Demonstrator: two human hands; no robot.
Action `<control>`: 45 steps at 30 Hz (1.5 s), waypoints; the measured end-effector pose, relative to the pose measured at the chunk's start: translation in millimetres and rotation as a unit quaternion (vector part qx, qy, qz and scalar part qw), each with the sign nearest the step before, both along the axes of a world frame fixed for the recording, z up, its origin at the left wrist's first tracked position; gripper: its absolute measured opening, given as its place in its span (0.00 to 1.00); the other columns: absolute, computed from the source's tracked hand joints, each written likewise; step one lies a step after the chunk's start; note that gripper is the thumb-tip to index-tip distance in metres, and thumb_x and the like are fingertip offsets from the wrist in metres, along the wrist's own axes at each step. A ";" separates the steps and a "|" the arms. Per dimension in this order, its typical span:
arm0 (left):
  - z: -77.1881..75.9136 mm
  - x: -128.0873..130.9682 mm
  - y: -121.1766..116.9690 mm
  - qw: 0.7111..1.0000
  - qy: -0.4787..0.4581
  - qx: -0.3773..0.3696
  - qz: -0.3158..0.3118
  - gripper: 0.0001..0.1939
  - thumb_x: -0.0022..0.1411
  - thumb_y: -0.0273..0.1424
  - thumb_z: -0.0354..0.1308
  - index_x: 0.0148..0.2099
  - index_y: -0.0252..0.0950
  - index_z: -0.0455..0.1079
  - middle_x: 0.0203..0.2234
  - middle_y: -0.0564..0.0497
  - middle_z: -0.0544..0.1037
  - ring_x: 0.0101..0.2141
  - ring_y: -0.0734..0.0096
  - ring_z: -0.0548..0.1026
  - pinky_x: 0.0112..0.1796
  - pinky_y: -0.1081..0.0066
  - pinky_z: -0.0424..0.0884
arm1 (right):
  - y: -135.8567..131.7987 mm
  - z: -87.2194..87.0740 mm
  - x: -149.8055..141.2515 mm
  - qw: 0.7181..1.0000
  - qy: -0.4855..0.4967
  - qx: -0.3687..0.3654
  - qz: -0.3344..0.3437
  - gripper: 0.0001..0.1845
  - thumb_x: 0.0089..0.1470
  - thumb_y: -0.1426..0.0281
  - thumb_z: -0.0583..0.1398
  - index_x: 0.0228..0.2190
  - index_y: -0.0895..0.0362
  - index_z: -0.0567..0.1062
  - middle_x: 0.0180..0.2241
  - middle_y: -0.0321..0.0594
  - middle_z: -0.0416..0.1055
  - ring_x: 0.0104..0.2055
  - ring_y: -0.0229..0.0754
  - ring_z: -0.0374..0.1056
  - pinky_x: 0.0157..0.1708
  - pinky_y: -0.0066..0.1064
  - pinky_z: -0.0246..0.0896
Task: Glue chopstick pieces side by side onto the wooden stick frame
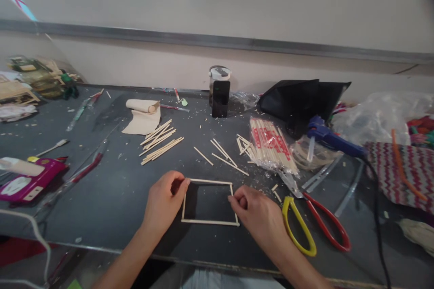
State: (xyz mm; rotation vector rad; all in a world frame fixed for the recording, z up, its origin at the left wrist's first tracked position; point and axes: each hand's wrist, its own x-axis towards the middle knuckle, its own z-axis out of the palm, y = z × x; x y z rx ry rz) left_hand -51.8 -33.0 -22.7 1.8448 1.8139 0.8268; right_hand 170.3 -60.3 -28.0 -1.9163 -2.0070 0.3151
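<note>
A black phone [220, 100] stands before a white container [222, 73]; zigzag-patterned cloth [383, 176] lies rightward.

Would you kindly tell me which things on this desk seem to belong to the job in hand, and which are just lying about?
Probably the job:
rectangle of thin pale sticks, between left hand and right hand
loose pale sticks
perhaps blue glue gun

Apparently lying about:
upright black phone
beige cloth roll
purple-and-white plastic device
zigzag-patterned fabric
</note>
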 end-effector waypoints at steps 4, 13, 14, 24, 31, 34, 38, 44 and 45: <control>1.2 -3.5 0.7 0.990 -0.138 -0.034 0.013 0.10 0.59 0.40 0.54 0.33 0.38 0.65 0.24 0.55 0.74 0.26 0.70 0.74 0.29 0.72 0.66 | 2.6 3.8 0.3 0.999 0.047 -0.010 -0.024 0.11 0.53 0.68 0.57 0.20 0.53 0.71 0.18 0.31 0.69 0.20 0.36 0.66 0.21 0.26 0.49; 10.0 -1.0 3.0 0.924 -0.366 -0.109 -0.001 0.18 0.55 0.38 0.60 0.46 0.37 0.63 0.27 0.54 0.76 0.29 0.69 0.77 0.35 0.69 0.72 | 9.4 9.9 2.8 0.999 0.031 -0.027 -0.024 0.11 0.52 0.62 0.59 0.22 0.53 0.71 0.17 0.31 0.68 0.19 0.37 0.65 0.20 0.26 0.47; 10.8 -1.2 2.3 0.920 -0.375 -0.116 -0.002 0.18 0.55 0.38 0.60 0.46 0.37 0.64 0.28 0.53 0.76 0.30 0.69 0.77 0.35 0.69 0.72 | 9.7 8.9 1.3 0.999 0.026 -0.035 -0.021 0.11 0.52 0.63 0.59 0.21 0.53 0.70 0.17 0.31 0.67 0.19 0.37 0.64 0.20 0.26 0.46; 25.2 -6.3 12.2 0.884 -0.433 -0.174 -0.015 0.15 0.53 0.36 0.64 0.43 0.37 0.74 0.35 0.47 0.81 0.39 0.62 0.79 0.43 0.66 0.73 | 18.0 20.7 10.3 0.968 0.251 0.012 -0.017 0.12 0.55 0.62 0.57 0.24 0.55 0.67 0.21 0.31 0.64 0.22 0.35 0.60 0.24 0.24 0.55; 18.0 -6.2 26.9 0.868 -0.463 -0.177 -0.041 0.12 0.53 0.35 0.65 0.40 0.36 0.76 0.29 0.47 0.81 0.37 0.63 0.79 0.42 0.68 0.73 | 21.5 36.6 17.2 0.954 0.298 0.027 0.002 0.10 0.54 0.64 0.58 0.24 0.55 0.67 0.22 0.31 0.62 0.22 0.34 0.58 0.23 0.24 0.55; 14.3 -4.0 26.7 0.861 -0.470 -0.184 -0.055 0.10 0.54 0.34 0.65 0.39 0.35 0.75 0.26 0.49 0.81 0.34 0.66 0.79 0.39 0.70 0.74 | 21.2 35.5 19.5 0.949 0.315 0.014 0.008 0.08 0.54 0.65 0.58 0.27 0.56 0.69 0.24 0.32 0.64 0.23 0.33 0.59 0.24 0.24 0.56; 14.1 0.6 24.9 0.853 -0.476 -0.202 -0.064 0.10 0.54 0.34 0.65 0.38 0.34 0.74 0.28 0.47 0.81 0.31 0.67 0.79 0.34 0.70 0.76 | 22.1 28.4 23.9 0.924 0.383 -0.021 -0.007 0.09 0.53 0.62 0.59 0.32 0.56 0.72 0.25 0.34 0.66 0.25 0.34 0.62 0.25 0.24 0.59; 12.2 1.4 24.4 0.844 -0.485 -0.219 -0.061 0.11 0.54 0.34 0.65 0.38 0.33 0.74 0.29 0.47 0.82 0.31 0.67 0.79 0.36 0.70 0.75 | 25.2 24.1 31.3 0.870 0.484 -0.088 -0.033 0.14 0.49 0.59 0.64 0.35 0.56 0.76 0.28 0.39 0.74 0.29 0.37 0.67 0.26 0.24 0.61; 11.8 1.2 24.4 0.840 -0.491 -0.221 -0.062 0.10 0.54 0.33 0.65 0.37 0.33 0.74 0.28 0.46 0.82 0.30 0.67 0.79 0.35 0.70 0.75 | 24.9 23.5 32.9 0.863 0.493 -0.101 -0.037 0.15 0.49 0.59 0.64 0.35 0.56 0.76 0.29 0.40 0.76 0.29 0.37 0.67 0.26 0.24 0.61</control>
